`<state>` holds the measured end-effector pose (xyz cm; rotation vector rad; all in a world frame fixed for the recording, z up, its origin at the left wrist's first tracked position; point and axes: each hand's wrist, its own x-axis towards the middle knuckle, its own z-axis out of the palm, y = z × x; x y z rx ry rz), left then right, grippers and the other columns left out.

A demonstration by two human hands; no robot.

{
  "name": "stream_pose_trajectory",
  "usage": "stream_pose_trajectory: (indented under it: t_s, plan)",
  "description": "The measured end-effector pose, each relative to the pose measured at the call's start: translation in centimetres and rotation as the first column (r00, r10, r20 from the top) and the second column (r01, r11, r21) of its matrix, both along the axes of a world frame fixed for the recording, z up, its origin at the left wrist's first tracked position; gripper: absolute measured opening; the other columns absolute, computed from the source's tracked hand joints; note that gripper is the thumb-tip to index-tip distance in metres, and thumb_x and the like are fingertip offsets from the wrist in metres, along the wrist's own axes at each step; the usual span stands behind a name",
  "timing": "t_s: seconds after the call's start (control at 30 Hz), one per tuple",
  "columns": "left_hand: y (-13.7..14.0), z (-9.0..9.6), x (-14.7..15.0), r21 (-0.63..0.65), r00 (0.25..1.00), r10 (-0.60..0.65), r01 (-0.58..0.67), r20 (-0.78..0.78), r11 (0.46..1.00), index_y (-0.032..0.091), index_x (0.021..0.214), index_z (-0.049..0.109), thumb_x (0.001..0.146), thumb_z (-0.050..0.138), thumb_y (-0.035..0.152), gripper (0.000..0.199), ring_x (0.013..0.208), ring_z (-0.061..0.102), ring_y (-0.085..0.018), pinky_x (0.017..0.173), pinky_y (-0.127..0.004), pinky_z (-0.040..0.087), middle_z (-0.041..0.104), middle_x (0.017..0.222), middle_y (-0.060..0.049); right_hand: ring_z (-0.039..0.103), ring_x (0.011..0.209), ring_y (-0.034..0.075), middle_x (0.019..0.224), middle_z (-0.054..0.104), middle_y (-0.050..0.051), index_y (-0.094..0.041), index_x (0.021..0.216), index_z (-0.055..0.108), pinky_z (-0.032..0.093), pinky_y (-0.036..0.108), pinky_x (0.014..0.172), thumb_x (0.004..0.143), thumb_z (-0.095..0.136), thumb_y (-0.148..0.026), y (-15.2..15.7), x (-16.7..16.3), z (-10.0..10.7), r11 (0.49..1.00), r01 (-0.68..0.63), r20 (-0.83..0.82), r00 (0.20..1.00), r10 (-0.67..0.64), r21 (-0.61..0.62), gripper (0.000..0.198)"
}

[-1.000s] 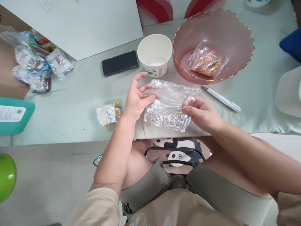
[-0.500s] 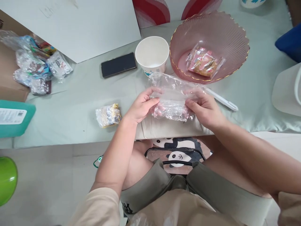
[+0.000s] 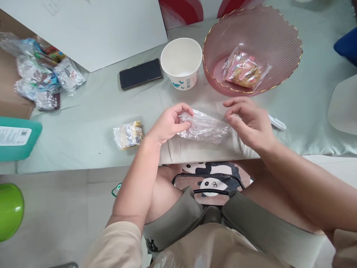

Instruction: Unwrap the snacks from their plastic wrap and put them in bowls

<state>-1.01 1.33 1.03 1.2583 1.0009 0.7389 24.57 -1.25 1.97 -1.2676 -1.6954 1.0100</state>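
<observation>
Two hands, one clear plastic wrapper.
Left hand pinches the wrapper; right hand open beside it; one paper cup, one pink bowl.

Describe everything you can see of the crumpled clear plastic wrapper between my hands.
The clear plastic wrapper is thin, glossy film, crinkled and bunched into a loose roll lying crosswise near the table's front edge. The left hand pinches its left end between thumb and fingers. The right hand hovers open at its right end; contact there is unclear. Any contents can't be made out.
</observation>
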Motion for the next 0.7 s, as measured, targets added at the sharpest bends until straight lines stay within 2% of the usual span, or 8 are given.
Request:
stream_pose_trajectory:
  t_s: [0.1, 0.17, 0.3, 0.33, 0.43, 0.53, 0.63, 0.7]
  plan:
    - [-0.2, -0.3, 0.2, 0.079, 0.995, -0.092, 0.095, -0.046, 0.992, 0.022, 0.104, 0.065, 0.076, 0.072, 0.019, 0.029, 0.067, 0.061, -0.01, 0.063, -0.025, 0.052, 0.066, 0.096, -0.001, 0.069, 0.091, 0.026, 0.098, 0.074, 0.008, -0.023, 0.102, 0.069, 0.057, 0.041, 0.079, 0.079, 0.076, -0.057, 0.0, -0.7, 0.5, 0.947, -0.187, -0.042, 0.982, 0.183, -0.262, 0.041]
    - [-0.2, -0.3, 0.5, 0.253, 0.994, 0.027, 0.0, -0.105, 0.967, 0.025, 0.113, 0.063, 0.08, 0.071, 0.019, 0.035, 0.081, 0.066, -0.014, 0.073, -0.028, 0.056, 0.067, 0.108, -0.003, 0.065, 0.074, 0.022, 0.081, 0.071, 0.004, -0.021, 0.094, 0.07, 0.054, 0.036, 0.068, 0.079, 0.075, -0.055, 0.0, -1.0, 0.7, 0.85, -0.313, -0.049, 0.945, 0.323, -0.425, 0.037]
    - [-1.2, 0.9, 1.5, 0.659, 0.884, 0.446, -0.252, -0.141, 0.709, 0.025, 0.106, 0.063, 0.085, 0.073, 0.024, 0.024, 0.117, 0.064, -0.024, 0.107, -0.04, 0.051, 0.066, 0.114, -0.006, 0.058, 0.064, 0.017, 0.071, 0.066, 0.001, -0.02, 0.082, 0.07, 0.047, 0.031, 0.06, 0.084, 0.07, -0.049, 0.0, -1.2, 0.5, 0.837, -0.282, -0.033, 0.953, 0.302, -0.468, 0.029]
    - [-1.6, 1.4, 1.9, 0.675, 0.868, 0.463, -0.235, -0.178, 0.7, 0.024, 0.103, 0.065, 0.086, 0.072, 0.025, 0.019, 0.119, 0.064, -0.025, 0.11, -0.042, 0.049, 0.067, 0.113, -0.006, 0.057, 0.062, 0.016, 0.069, 0.065, 0.001, -0.02, 0.08, 0.069, 0.046, 0.031, 0.058, 0.084, 0.07, -0.048, -0.1, -1.2, 0.5, 0.851, -0.269, -0.033, 0.958, 0.286, -0.451, 0.028]
    - [-2.7, 2.5, 3.0, 0.557, 0.902, 0.234, 0.008, -0.362, 0.831, 0.022, 0.105, 0.07, 0.085, 0.072, 0.031, 0.023, 0.117, 0.065, -0.027, 0.11, -0.042, 0.05, 0.073, 0.116, -0.007, 0.058, 0.065, 0.017, 0.072, 0.066, 0.0, -0.021, 0.084, 0.07, 0.048, 0.031, 0.061, 0.085, 0.072, -0.045, -0.3, -1.3, 0.5, 0.87, -0.323, -0.117, 0.947, 0.301, -0.373, 0.024]
    - [-2.7, 2.3, 3.4, 0.292, 0.931, -0.078, 0.19, -0.357, 0.937, 0.021, 0.123, 0.069, 0.085, 0.071, 0.034, 0.04, 0.103, 0.069, -0.023, 0.095, -0.036, 0.056, 0.076, 0.116, -0.006, 0.066, 0.08, 0.021, 0.09, 0.074, 0.003, -0.023, 0.099, 0.073, 0.056, 0.036, 0.075, 0.088, 0.07, -0.044, -0.4, -1.4, 0.6, 0.865, -0.409, -0.245, 0.906, 0.346, -0.292, 0.024]
    - [-1.8, 1.5, 2.8, 0.251, 0.959, -0.06, 0.132, -0.278, 0.959, 0.021, 0.127, 0.069, 0.082, 0.066, 0.02, 0.046, 0.108, 0.068, -0.022, 0.096, -0.033, 0.055, 0.073, 0.121, -0.006, 0.069, 0.1, 0.025, 0.111, 0.075, 0.005, -0.025, 0.115, 0.072, 0.058, 0.043, 0.09, 0.09, 0.068, -0.047, -0.5, -1.6, 0.3, 0.856, -0.452, -0.281, 0.88, 0.383, -0.252, 0.033]
    - [-1.3, 1.1, 2.2, 0.28, 0.961, 0.049, 0.03, -0.271, 0.959, 0.021, 0.119, 0.074, 0.079, 0.06, 0.01, 0.044, 0.112, 0.067, -0.021, 0.1, -0.033, 0.054, 0.072, 0.121, -0.006, 0.068, 0.107, 0.026, 0.121, 0.073, 0.008, -0.027, 0.12, 0.069, 0.058, 0.046, 0.094, 0.091, 0.067, -0.049, -0.5, -1.9, -0.1, 0.903, -0.362, -0.218, 0.924, 0.315, -0.231, 0.036]
